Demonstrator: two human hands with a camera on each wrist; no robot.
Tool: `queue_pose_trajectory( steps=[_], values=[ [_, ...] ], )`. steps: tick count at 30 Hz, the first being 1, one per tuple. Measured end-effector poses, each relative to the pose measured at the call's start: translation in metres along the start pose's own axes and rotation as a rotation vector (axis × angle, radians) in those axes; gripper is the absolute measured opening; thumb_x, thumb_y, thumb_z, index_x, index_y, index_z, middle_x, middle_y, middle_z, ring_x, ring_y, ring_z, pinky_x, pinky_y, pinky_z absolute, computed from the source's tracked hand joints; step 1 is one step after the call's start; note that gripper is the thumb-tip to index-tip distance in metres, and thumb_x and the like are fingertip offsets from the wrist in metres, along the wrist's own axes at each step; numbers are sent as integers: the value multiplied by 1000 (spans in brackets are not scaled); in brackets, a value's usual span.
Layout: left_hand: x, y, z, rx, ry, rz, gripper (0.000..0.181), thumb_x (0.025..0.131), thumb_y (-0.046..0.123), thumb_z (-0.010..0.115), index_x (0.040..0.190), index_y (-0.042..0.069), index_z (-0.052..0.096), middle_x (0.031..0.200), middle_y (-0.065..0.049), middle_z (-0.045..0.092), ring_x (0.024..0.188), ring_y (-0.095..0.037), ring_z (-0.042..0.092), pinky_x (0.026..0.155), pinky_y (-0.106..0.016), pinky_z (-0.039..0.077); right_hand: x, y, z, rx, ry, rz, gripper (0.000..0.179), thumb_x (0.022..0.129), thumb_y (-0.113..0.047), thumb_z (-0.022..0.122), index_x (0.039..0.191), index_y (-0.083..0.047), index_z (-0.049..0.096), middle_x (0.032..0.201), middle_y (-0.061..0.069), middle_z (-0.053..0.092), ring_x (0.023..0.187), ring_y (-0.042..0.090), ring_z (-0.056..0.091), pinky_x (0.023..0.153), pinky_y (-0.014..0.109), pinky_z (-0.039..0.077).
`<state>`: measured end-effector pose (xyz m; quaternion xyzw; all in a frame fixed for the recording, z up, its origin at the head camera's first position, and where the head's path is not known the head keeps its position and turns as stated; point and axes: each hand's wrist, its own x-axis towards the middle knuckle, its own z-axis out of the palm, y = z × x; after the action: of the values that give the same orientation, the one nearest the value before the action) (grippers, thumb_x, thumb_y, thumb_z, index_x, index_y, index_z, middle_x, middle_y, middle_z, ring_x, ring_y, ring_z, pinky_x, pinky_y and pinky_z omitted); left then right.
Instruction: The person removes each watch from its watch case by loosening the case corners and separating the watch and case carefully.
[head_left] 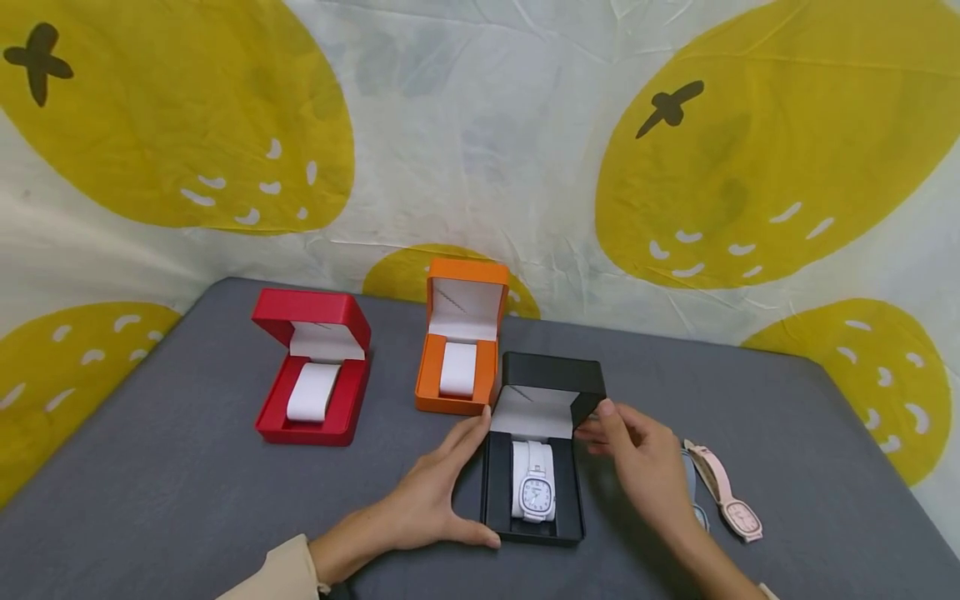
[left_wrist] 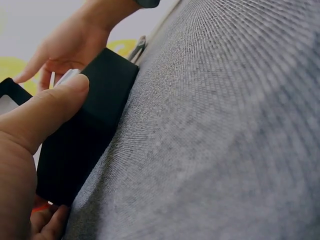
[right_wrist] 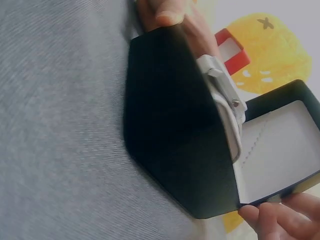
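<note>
An open black watch box point(head_left: 497, 492) stands at the front middle of the table, its lid point(head_left: 551, 371) tilted up. Inside, a white watch point(head_left: 536, 493) with a squarish dial is strapped round a white cushion point(head_left: 517, 467). My left hand point(head_left: 420, 504) holds the box from the left; in the left wrist view its thumb point(left_wrist: 60, 102) lies against the black wall. At the lid's right edge my right hand point(head_left: 648, 458) pinches the lid between thumb and fingers. The right wrist view shows those fingertips point(right_wrist: 270, 217) at the hinge side of the lid.
A red box point(head_left: 272, 425) and an orange box point(head_left: 430, 375), both open with white cushions, stand behind to the left. A pink watch point(head_left: 738, 512) and a blue-grey watch point(head_left: 690, 479), partly hidden by my right arm, lie on the right. A patterned cloth point(head_left: 480, 125) hangs behind.
</note>
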<state>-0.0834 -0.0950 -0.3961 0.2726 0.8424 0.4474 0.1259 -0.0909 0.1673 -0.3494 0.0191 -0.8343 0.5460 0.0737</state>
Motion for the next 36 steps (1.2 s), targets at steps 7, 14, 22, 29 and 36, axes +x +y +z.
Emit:
queue_pose_trajectory(
  steps=[7, 14, 22, 29, 36],
  values=[
    [-1, 1, 1, 34, -4, 8, 119, 66, 57, 81, 154, 34, 3, 154, 3, 17, 124, -28, 40, 89, -60, 41, -3, 2, 0, 49, -35, -4, 38, 104, -25, 42, 103, 5, 65, 96, 15, 69, 86, 19, 69, 70, 29, 55],
    [-4, 0, -1, -3, 6, 9, 117, 66, 56, 81, 153, 35, 5, 153, 5, 18, 125, -22, 38, 97, -53, 40, -15, 6, -2, 65, -94, -38, 27, 100, -16, 52, 115, 3, 62, 107, 17, 66, 93, 21, 67, 71, 33, 55],
    [-12, 13, -1, 32, 43, -59, 94, 73, 58, 74, 148, 23, 31, 145, 4, 32, 123, -17, 40, 100, -51, 38, -37, 15, -10, 32, -223, -130, 21, 95, -11, 60, 115, -8, 65, 114, 5, 65, 102, 17, 63, 76, 30, 54],
    [-14, 23, -3, -27, 100, -43, 70, 81, 36, 76, 141, 19, 44, 128, 3, 44, 105, -17, 47, 86, -36, 47, -43, 25, -13, 34, -321, -251, 31, 90, -6, 66, 119, -14, 63, 128, 4, 56, 116, 17, 54, 80, 30, 52],
    [-5, 29, -5, 14, 134, 43, 57, 79, 17, 79, 131, 21, 54, 119, 7, 47, 102, -14, 45, 81, -32, 46, -44, 38, -13, 98, -402, -258, 37, 89, -4, 66, 124, -12, 60, 136, 8, 48, 121, 17, 47, 82, 33, 52]
  ],
)
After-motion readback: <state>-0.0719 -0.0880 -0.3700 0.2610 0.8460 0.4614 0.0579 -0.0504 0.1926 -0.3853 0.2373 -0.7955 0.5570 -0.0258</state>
